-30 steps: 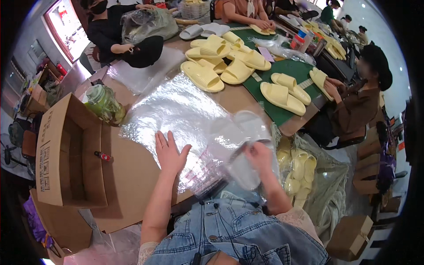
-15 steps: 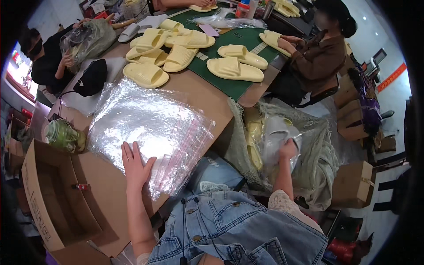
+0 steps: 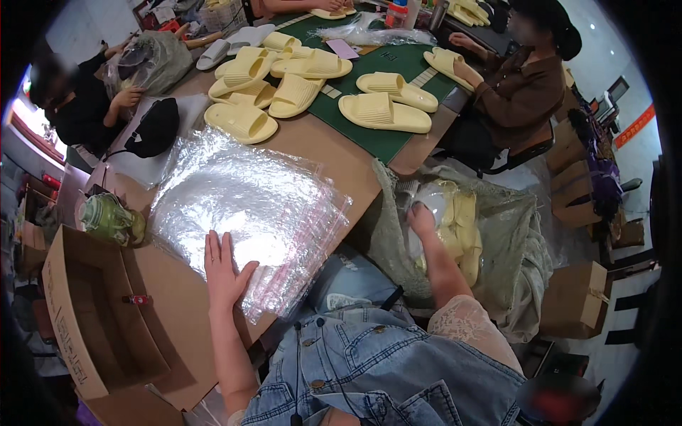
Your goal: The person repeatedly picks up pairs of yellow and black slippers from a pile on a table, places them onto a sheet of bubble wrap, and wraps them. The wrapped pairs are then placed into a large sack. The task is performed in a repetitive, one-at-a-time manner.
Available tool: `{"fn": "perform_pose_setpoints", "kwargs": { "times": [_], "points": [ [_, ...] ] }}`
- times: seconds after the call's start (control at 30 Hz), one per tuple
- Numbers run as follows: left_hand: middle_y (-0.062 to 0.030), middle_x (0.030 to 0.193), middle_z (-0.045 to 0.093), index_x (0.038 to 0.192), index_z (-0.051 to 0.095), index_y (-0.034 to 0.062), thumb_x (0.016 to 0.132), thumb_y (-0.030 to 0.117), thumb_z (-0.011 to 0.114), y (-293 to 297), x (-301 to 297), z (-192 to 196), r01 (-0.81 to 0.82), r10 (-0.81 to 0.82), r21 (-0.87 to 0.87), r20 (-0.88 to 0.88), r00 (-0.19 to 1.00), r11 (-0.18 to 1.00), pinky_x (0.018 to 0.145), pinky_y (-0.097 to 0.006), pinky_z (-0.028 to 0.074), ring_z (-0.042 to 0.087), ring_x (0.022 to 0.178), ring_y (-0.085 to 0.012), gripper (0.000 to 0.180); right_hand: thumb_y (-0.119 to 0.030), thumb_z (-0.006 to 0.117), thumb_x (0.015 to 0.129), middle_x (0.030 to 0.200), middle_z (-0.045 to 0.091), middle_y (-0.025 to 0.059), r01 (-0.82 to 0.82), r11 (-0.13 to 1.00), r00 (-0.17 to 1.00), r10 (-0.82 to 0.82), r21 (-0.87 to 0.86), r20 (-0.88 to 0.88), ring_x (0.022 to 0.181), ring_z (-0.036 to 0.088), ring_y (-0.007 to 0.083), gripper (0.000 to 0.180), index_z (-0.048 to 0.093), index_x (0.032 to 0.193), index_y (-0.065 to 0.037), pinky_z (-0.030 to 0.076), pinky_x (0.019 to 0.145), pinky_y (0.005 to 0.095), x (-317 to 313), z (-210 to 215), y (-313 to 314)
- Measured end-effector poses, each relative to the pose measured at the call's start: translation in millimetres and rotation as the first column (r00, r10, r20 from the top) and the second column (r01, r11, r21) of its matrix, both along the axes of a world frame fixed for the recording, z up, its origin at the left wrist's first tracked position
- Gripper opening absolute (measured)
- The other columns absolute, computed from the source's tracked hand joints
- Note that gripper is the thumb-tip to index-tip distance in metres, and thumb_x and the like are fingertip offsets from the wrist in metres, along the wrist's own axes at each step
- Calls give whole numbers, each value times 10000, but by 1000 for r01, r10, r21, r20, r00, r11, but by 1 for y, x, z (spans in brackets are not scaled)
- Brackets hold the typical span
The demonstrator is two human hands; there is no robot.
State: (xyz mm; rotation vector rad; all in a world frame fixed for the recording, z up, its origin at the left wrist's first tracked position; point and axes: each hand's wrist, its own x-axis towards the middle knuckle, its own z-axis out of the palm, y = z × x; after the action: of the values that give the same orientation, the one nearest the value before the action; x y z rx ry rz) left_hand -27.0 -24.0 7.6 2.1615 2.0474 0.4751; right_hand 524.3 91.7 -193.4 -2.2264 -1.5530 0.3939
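My left hand (image 3: 227,273) lies flat, fingers stretched out, on a stack of clear plastic bags (image 3: 249,192) with pinkish strips along one edge. Down at my right stands an open woven sack (image 3: 515,241). Inside it my right hand (image 3: 423,221) has its fingers curled at the left side, on a pair of grey slippers (image 3: 408,189) in clear plastic, mostly hidden by the hand and the sack's wall. Beside them in the sack lie several bagged pale yellow slippers (image 3: 463,231).
Loose yellow slippers (image 3: 297,95) are piled on the table beyond the bags, others on a green mat (image 3: 387,150). An open cardboard box (image 3: 85,319) and a green jar (image 3: 106,219) stand at left. Co-workers sit at far left and right; another's hands show at the far edge.
My right hand has moved left within the sack with the bagged grey slippers, uncovering the yellow ones. My left hand stays on the bags. The right-hand co-worker's hands have come apart.
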Motion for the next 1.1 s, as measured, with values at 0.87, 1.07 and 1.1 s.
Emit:
{"fn": "perform_pose_setpoints", "kwargs": {
  "times": [0.87, 1.07, 1.1],
  "points": [
    [-221, 1570, 330, 1399, 556, 120, 690, 556, 801, -1, -8, 6, 13, -19, 34, 191, 981, 999, 1185, -474, 259, 270, 1465, -390, 867, -227, 717, 838, 1324, 555, 222, -145, 917, 982, 178, 373, -56, 1269, 504, 401, 752, 386, 1486, -34, 433, 1046, 445, -39, 204, 247],
    [-200, 1579, 327, 1395, 562, 145, 681, 528, 811, -5, -11, 7, -3, 1, 8, 214, 977, 1000, 1194, -454, 253, 263, 1475, -370, 848, -288, 663, 828, 1097, 630, 225, -259, 938, 928, 176, 229, 327, 1026, 597, 431, 390, 612, 1101, -14, 485, 876, 493, -90, 205, 235],
    [-208, 1575, 330, 1394, 565, 145, 680, 532, 807, -7, -11, 6, 0, -7, 35, 218, 976, 999, 1191, -458, 256, 273, 1470, -376, 847, -285, 654, 817, 1058, 636, 225, -316, 920, 896, 210, 230, 391, 973, 608, 437, 344, 629, 1018, -7, 494, 830, 492, -94, 204, 229]
  ]
}}
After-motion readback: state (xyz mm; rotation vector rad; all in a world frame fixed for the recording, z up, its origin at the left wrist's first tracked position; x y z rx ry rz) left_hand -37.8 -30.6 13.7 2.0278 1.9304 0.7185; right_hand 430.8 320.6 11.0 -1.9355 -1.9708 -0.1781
